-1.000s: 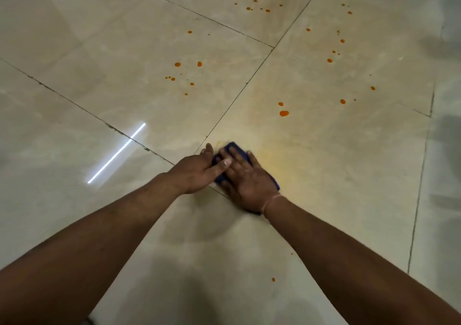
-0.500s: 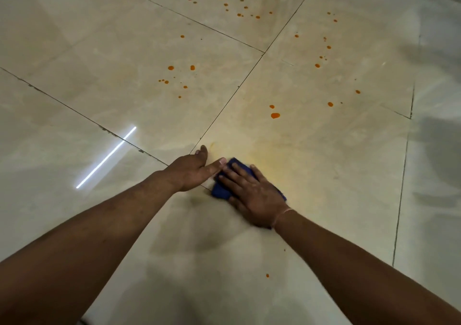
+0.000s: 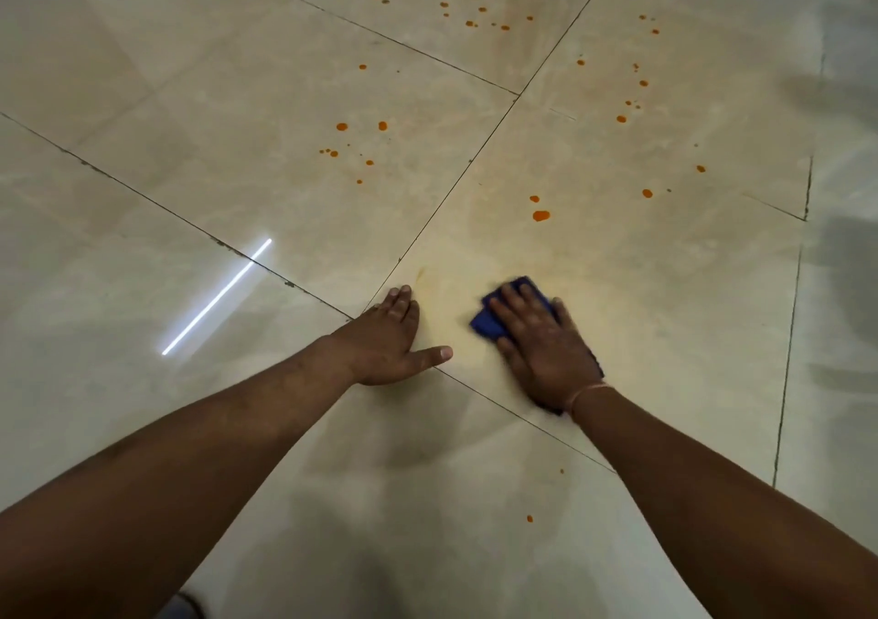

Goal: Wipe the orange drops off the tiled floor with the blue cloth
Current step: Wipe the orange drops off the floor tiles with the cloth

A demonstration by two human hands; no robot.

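My right hand (image 3: 541,343) lies flat on the blue cloth (image 3: 489,321), pressing it onto the glossy beige tiled floor (image 3: 665,333); only the cloth's far and left edges show around my fingers. My left hand (image 3: 389,338) rests palm-down on the floor to the cloth's left, apart from it, fingers spread and empty. A large orange drop (image 3: 540,215) with a smaller one beside it lies just beyond the cloth. Several more orange drops (image 3: 361,143) dot the tile farther left, and a small drop (image 3: 529,518) lies near my right forearm.
A pale yellowish smear (image 3: 456,286) covers the tile between my hands. More orange drops are scattered at the far top (image 3: 475,10) and far right (image 3: 636,91). Dark grout lines (image 3: 451,195) cross the floor. A bright light reflection (image 3: 216,298) streaks the left tile.
My right hand has slid the blue cloth to the right, away from my left hand. The two hands touched before and now lie apart. The left hand has stayed planted.
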